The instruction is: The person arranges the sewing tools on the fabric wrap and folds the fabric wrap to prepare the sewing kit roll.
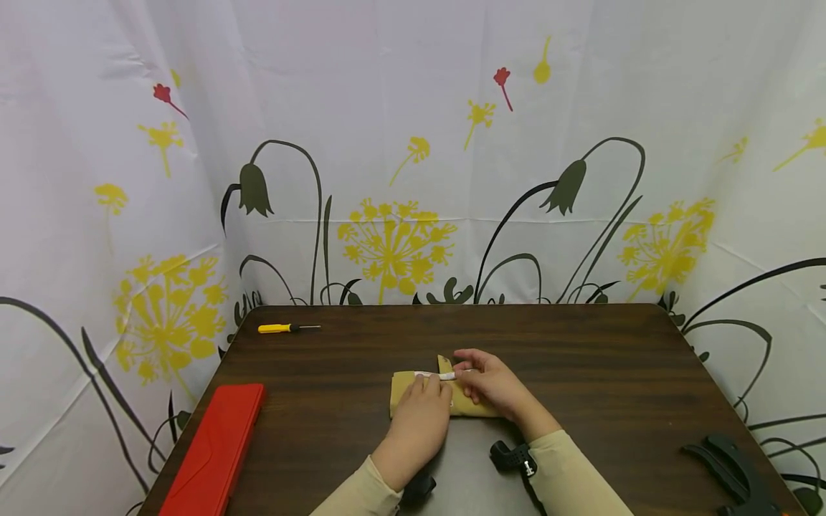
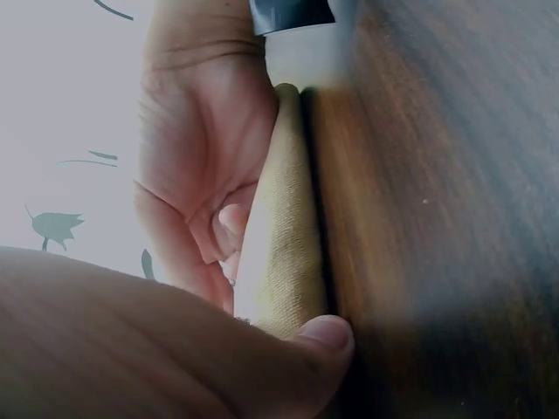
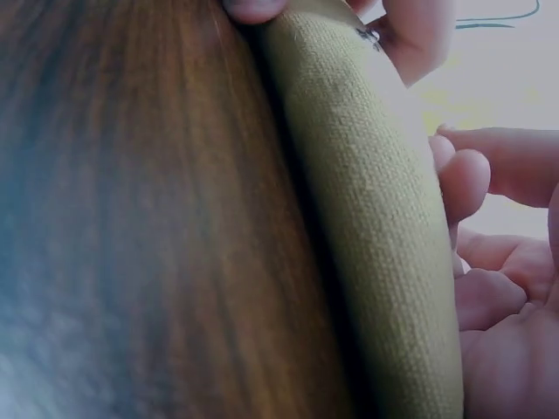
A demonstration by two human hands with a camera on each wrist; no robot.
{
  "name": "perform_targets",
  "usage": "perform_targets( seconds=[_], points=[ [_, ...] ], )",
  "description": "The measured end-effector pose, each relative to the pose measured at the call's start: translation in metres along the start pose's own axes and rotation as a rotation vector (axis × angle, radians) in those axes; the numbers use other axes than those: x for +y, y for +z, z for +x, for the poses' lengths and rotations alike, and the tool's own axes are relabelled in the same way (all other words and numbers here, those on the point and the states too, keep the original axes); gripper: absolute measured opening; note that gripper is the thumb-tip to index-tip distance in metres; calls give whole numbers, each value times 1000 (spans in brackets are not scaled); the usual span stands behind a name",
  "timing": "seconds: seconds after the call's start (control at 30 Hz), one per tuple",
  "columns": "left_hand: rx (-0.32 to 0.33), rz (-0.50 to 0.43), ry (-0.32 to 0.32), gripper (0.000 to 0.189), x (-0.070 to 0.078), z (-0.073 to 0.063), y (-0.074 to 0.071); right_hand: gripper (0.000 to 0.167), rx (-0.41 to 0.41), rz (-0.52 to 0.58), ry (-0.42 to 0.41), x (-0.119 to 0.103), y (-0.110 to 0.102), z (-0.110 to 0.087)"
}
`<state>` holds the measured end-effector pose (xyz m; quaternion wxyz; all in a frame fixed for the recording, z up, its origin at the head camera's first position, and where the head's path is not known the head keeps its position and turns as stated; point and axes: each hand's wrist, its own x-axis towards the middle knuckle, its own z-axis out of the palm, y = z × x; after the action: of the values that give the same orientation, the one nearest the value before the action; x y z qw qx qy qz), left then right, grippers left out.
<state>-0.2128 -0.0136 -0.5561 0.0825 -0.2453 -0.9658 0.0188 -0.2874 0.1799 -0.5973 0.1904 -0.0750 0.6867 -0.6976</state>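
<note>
A folded piece of tan woven cloth (image 1: 476, 407) lies at the middle of the table, with a narrow white strip (image 1: 447, 376) along its far edge and a tan flap (image 1: 444, 364) sticking up behind. My left hand (image 1: 422, 416) holds the cloth's left part, fingers on top; its thumb (image 2: 325, 333) presses the near edge in the left wrist view. At the right end of the white strip, my right hand (image 1: 495, 387) pinches with thumb and forefinger; the pinched spot is partly hidden. The cloth's rounded near side (image 3: 371, 192) fills the middle of the right wrist view.
A red case (image 1: 216, 444) lies along the left side of the dark wood table (image 1: 323, 444). At the back left is a yellow-handled screwdriver (image 1: 276, 328). A black curved tool (image 1: 732, 469) lies front right. A grey surface (image 1: 477, 459) stretches between my forearms. Patterned curtains hang behind.
</note>
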Motion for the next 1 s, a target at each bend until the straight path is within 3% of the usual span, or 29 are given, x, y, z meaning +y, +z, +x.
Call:
perform_targets(
  seconds=[0.17,0.37,0.53,0.77,1.0],
  points=[
    [3,-4,-28,29,4,1,-1,61,-2,-14,11,-1,0,0],
    [7,-13,-11,33,0,3,2,29,16,-111,-47,2,1,1],
    [-15,-45,-8,62,-9,7,9,17,74,-200,-99,5,4,0],
    [-11,-144,-26,55,-12,12,11,20,104,-54,-124,6,3,-1],
    [21,-193,73,36,-22,18,9,21,88,-6,-167,4,3,-2]
  ],
)
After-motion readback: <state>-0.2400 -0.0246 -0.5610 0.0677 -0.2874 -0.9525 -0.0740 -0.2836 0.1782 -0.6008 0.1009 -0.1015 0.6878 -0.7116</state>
